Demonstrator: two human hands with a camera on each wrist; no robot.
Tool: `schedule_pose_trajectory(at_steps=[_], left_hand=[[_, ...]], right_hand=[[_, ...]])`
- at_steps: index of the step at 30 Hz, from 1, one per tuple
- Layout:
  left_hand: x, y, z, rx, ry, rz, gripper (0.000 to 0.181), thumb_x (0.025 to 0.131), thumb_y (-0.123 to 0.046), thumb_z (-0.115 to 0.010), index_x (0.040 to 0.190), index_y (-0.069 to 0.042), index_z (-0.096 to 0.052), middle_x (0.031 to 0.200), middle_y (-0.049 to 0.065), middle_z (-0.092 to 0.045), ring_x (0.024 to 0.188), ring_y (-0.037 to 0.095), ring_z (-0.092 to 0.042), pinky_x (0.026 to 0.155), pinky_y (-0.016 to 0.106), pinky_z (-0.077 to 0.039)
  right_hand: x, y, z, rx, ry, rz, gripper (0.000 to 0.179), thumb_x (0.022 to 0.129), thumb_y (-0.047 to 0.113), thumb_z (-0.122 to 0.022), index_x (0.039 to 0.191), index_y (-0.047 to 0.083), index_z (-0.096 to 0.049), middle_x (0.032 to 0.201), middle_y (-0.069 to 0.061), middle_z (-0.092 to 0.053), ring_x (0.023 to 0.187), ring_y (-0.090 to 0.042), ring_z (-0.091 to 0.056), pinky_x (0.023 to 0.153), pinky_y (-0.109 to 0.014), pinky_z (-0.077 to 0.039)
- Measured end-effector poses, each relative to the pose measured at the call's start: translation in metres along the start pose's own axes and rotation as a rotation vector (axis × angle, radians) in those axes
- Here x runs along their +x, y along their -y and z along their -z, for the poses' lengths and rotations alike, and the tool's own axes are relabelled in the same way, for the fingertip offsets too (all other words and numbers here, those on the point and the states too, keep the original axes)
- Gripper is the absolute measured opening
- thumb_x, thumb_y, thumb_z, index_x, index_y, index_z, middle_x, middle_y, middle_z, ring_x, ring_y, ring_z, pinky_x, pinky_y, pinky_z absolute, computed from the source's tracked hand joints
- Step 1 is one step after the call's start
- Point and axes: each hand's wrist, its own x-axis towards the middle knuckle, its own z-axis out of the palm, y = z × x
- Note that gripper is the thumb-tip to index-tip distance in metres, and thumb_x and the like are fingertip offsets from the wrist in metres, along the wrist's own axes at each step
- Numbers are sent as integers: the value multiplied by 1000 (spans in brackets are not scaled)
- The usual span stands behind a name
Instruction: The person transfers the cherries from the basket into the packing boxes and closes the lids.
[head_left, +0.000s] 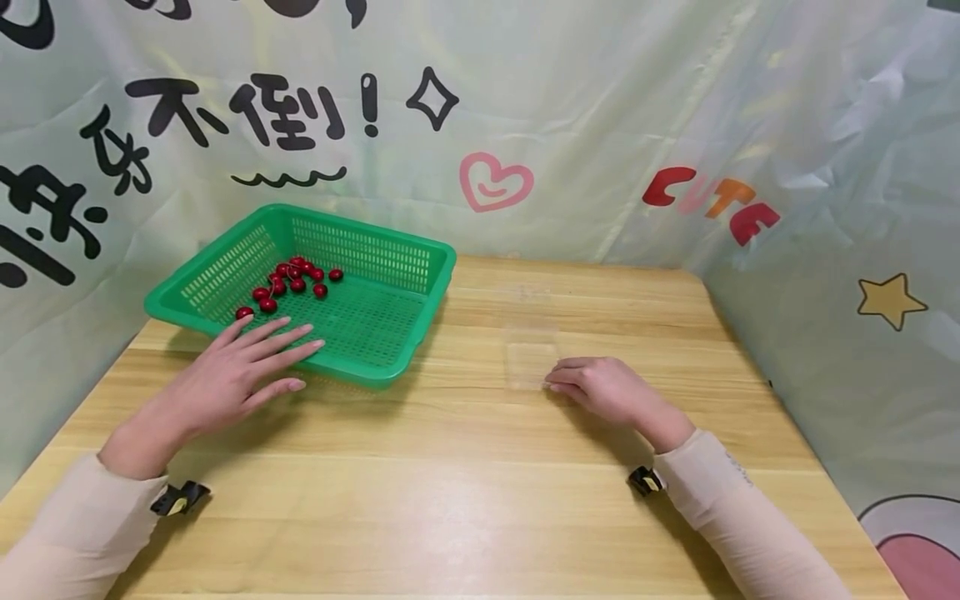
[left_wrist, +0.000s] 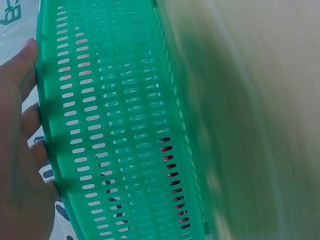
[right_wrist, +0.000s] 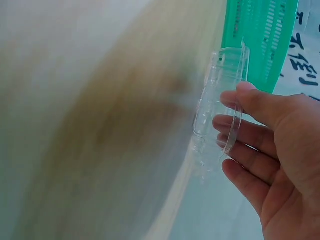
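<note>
A green plastic basket [head_left: 429,317] stands at the left of the table, with several dark red cherries [head_left: 297,285] in its left part. My left hand [head_left: 238,375] is spread with straight fingers over the basket's near rim. In the left wrist view, its fingers [left_wrist: 31,117] lie along that rim, and cherries show through the slots. Right of the basket stands a clear plastic box [head_left: 531,365], hard to make out against the wood. My right hand [head_left: 603,390] pinches its right edge. In the right wrist view, thumb and fingers hold the clear box's rim [right_wrist: 235,132].
The wooden table [head_left: 450,500] meets a pale printed sheet [head_left: 585,125] along its back and sides. The basket's far rim stands near the sheet.
</note>
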Motion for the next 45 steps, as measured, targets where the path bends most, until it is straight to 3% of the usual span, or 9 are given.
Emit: schedule_pose_trajectory(at_steps=[17,22,27,33,36,45], left_hand=[[2,-4,2,-20,-17,4,59,97,-50,-54,150,-28,-42,149,6,-45,143,28,-29,117,53,-9],[4,2,6,-33,-93,54,58,99,-49,-51,148,-20,-45,145,12,-49,140,29,-35,119,43,-12],[5,13,16,-57,-188,210,53,100,-43,-52,144,-12,-50,141,18,-51,135,35,-41,117,44,-21],[5,33,28,-116,-251,499,48,102,-36,-52,142,-10,-52,141,22,-49,131,44,-41,109,58,-28],[2,47,34,-152,-235,600,50,103,-38,-48,145,-10,-48,145,24,-44,134,47,-36,109,62,-23],[-6,78,37,-253,-117,770,63,105,-43,-38,155,-9,-25,155,25,-25,139,53,-19,108,69,-13]], right_hand=[[-27,-50,7,-24,21,-175,16,93,12,-66,106,8,-75,106,-8,-72,97,-30,-68,82,-48,-54],[-34,-63,9,-50,4,-187,16,91,7,-68,104,5,-75,104,-10,-72,97,-33,-68,83,-50,-53],[-40,-74,11,-52,2,-231,18,91,6,-67,107,3,-74,106,-13,-71,98,-35,-67,84,-51,-52],[-48,-87,10,-31,-11,-326,23,95,9,-63,115,2,-71,111,-18,-70,100,-38,-66,87,-53,-50],[-52,-91,12,-21,-10,-345,24,95,8,-62,116,2,-71,111,-19,-69,102,-39,-65,89,-54,-49],[-58,-102,13,-46,-44,-312,22,92,5,-65,113,0,-71,110,-20,-69,101,-41,-65,88,-55,-49]])
